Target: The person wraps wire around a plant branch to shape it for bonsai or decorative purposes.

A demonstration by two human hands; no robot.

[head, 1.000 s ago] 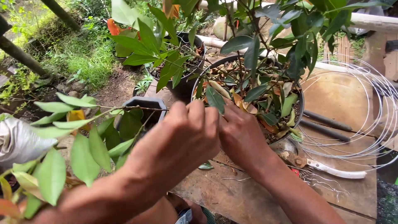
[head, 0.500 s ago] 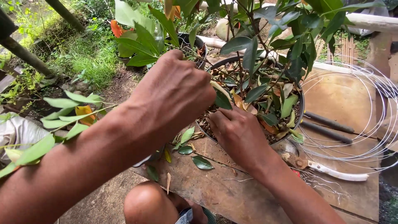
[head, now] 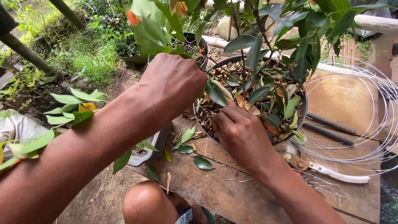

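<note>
Presently, the left hand (head: 174,85) is raised over the near-left rim of the round pot (head: 304,110), fingers curled toward a thin branch (head: 209,74); whether they grip it cannot be told. The right hand (head: 242,135) rests over the pot's near rim, fingers bent into the dead leaves (head: 242,101), grip unclear. The pot stands mid-bench (head: 215,186). White-handled pliers (head: 331,172) and coiled wire (head: 373,120) lie toward the bench's right edge.

This is looking like an outdoor garden work spot: potted plants (head: 265,95) are standing on a weathered wooden tabletop (head: 215,182), grass (head: 89,62) is growing behind, and coils of wire (head: 373,120) and pruning shears (head: 331,172) are lying alongside.
</note>
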